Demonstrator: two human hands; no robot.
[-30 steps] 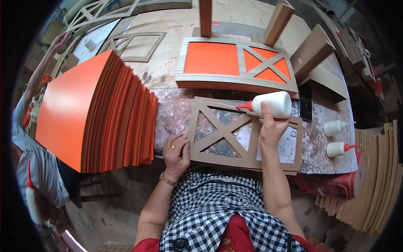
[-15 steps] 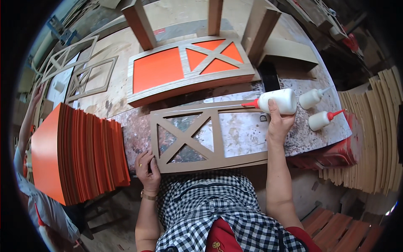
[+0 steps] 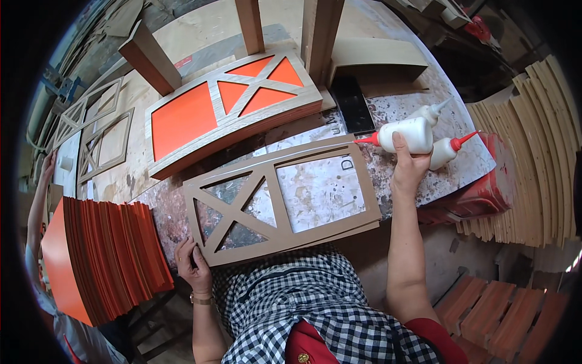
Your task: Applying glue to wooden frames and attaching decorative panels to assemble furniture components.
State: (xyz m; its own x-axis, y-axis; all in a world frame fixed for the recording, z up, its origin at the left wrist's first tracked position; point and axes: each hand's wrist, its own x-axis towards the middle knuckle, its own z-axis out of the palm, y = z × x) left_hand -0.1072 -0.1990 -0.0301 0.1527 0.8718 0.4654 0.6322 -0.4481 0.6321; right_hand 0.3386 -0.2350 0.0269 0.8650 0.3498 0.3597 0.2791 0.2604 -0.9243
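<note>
My right hand [image 3: 410, 171] is wrapped around a white glue bottle [image 3: 417, 134] lying almost level. Its red nozzle tip meets the far right corner of a brown board frame [image 3: 279, 206]. A thin white glue line runs along the frame's far rail. This frame has an X-shaped brace on its left half and an open rectangle on its right. My left hand [image 3: 193, 267] grips the near left corner, thumb and fingers at the edge. Another board edge shows beneath the frame. Behind my right hand stand two smaller glue bottles, one red-tipped [image 3: 444, 153], one pale-tipped [image 3: 428, 113].
Beyond the frame lies a stack of orange panels with wood-grain frames [image 3: 182, 121], next to upright boards [image 3: 151, 57]. Orange sheets [image 3: 115, 255] stand stacked at left. A dark flat object [image 3: 353, 106] lies behind the bottles. Another person's arm [image 3: 41, 194] shows at far left.
The nozzle has travelled right along the far rail to its corner, and the glue line has grown longer. My left hand stays on the near left corner. The whole view has shifted.
</note>
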